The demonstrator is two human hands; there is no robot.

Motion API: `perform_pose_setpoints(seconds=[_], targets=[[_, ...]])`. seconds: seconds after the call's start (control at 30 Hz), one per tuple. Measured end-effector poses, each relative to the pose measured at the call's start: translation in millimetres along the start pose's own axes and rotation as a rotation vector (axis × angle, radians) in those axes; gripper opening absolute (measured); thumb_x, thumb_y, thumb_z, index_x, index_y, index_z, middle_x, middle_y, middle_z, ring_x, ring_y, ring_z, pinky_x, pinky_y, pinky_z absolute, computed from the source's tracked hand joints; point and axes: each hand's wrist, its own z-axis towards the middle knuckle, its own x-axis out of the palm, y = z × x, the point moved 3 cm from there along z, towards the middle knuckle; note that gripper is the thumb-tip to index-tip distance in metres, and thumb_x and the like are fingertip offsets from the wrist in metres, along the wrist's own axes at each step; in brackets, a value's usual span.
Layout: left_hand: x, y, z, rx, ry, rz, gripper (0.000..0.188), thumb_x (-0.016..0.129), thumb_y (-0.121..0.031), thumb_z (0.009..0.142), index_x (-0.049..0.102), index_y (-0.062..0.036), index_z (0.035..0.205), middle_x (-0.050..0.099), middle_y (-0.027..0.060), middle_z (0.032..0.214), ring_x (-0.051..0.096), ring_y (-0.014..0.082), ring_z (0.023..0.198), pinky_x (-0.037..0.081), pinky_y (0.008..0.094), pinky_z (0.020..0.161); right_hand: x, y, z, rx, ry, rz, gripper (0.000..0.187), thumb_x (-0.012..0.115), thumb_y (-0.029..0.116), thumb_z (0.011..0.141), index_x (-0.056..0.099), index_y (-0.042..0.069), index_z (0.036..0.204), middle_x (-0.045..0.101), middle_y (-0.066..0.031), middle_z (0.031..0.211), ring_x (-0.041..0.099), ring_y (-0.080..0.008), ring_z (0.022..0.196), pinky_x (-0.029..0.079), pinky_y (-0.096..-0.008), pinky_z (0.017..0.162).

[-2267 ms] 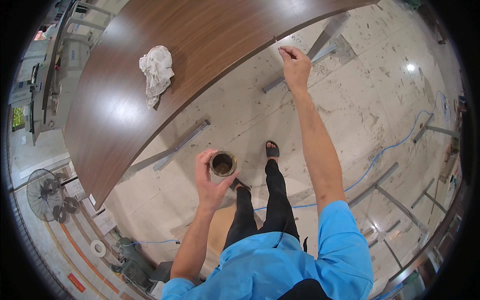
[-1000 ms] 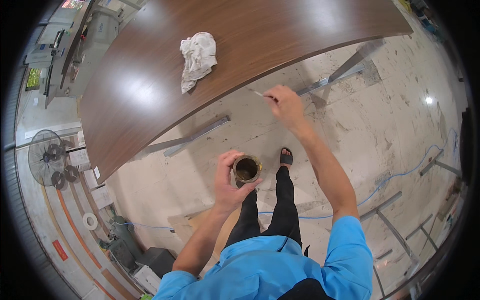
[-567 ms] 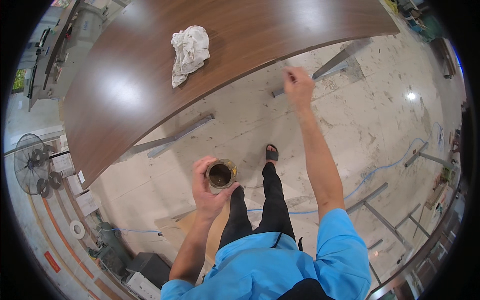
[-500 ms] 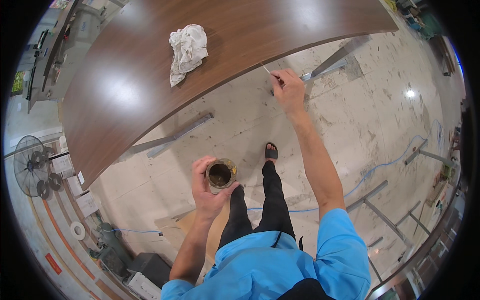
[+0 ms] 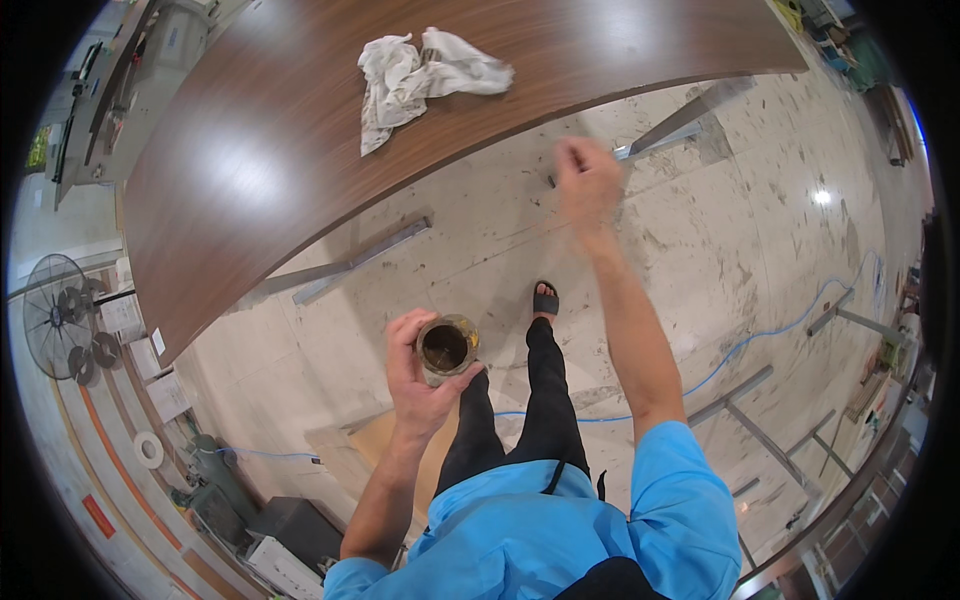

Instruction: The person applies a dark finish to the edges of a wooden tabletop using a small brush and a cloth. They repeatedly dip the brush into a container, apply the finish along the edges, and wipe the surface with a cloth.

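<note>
My left hand (image 5: 416,375) is wrapped round a small open jar (image 5: 462,328) in front of my legs. The jar has a pale rim, a yellow mark on its side and something dark inside. My right hand (image 5: 588,185) is raised beyond the near edge of the brown wooden tabletop (image 5: 250,180), over the floor. Motion smears its fingers, so I cannot make out what they hold. Stained white cloth (image 5: 392,85) lies crumpled on the tabletop, with a whiter, slightly blurred part (image 5: 465,65) stretching to its right. Neither hand touches the cloth.
Metal table legs (image 5: 360,260) slant out below the tabletop. A blue hose (image 5: 735,352) runs across the scuffed floor on the right, near metal frames (image 5: 770,440). At the left stand a black fan (image 5: 58,315) and a dark box (image 5: 295,530).
My right hand has moved slightly right and down, away from the table edge; its thin pale stick no longer shows. White cloth now stretches farther right. My left hand still holds the jar.
</note>
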Motion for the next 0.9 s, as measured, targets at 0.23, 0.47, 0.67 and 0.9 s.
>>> perform_pose_setpoints(seconds=[0.23, 0.47, 0.67, 0.9], targets=[[-17.0, 4.8, -2.2, -0.018, -0.006, 0.010, 0.077, 0.094, -0.004, 0.074, 0.052, -0.0045, 0.138, 0.048, 0.0108, 0.131, 0.055, 0.0232, 0.122, 0.048, 0.0364, 0.107, 22.7, 1.7, -2.3, -0.114, 0.102, -0.021, 0.009, 0.071, 0.007, 0.089, 0.076, 0.005, 0.097, 0.070, -0.0132, 0.088, 0.068, -0.0286, 0.076, 0.054, -0.0398, 0.069], [-19.4, 11.4, -10.3, -0.021, -0.042, -0.038, 0.077, 0.094, -0.003, 0.074, 0.052, -0.0038, 0.139, 0.048, 0.0116, 0.133, 0.056, 0.0224, 0.123, 0.050, 0.0357, 0.106, 41.9, 47.0, -46.3, -0.073, 0.106, 0.122, 0.013, 0.074, 0.005, 0.092, 0.076, 0.003, 0.104, 0.072, -0.0123, 0.091, 0.069, -0.0205, 0.075, 0.055, -0.0328, 0.069], [-34.3, 12.8, -23.0, 0.008, -0.057, -0.048, 0.078, 0.095, -0.003, 0.073, 0.053, -0.0034, 0.139, 0.049, 0.0122, 0.134, 0.056, 0.0229, 0.124, 0.050, 0.0354, 0.107, 46.4, 49.1, -42.6, -0.067, 0.090, 0.048, 0.010, 0.074, 0.005, 0.088, 0.077, 0.006, 0.098, 0.072, -0.0125, 0.090, 0.070, -0.0296, 0.076, 0.056, -0.0398, 0.069], [-68.8, 11.3, -34.3, 0.062, -0.111, -0.010, 0.076, 0.096, -0.004, 0.073, 0.055, -0.0024, 0.137, 0.049, 0.0132, 0.134, 0.055, 0.0239, 0.124, 0.049, 0.0353, 0.107, 121.8, 145.2, -112.6, -0.108, 0.284, 0.280, 0.007, 0.072, 0.005, 0.088, 0.074, 0.006, 0.094, 0.070, -0.0126, 0.089, 0.068, -0.0301, 0.076, 0.054, -0.0408, 0.069]])
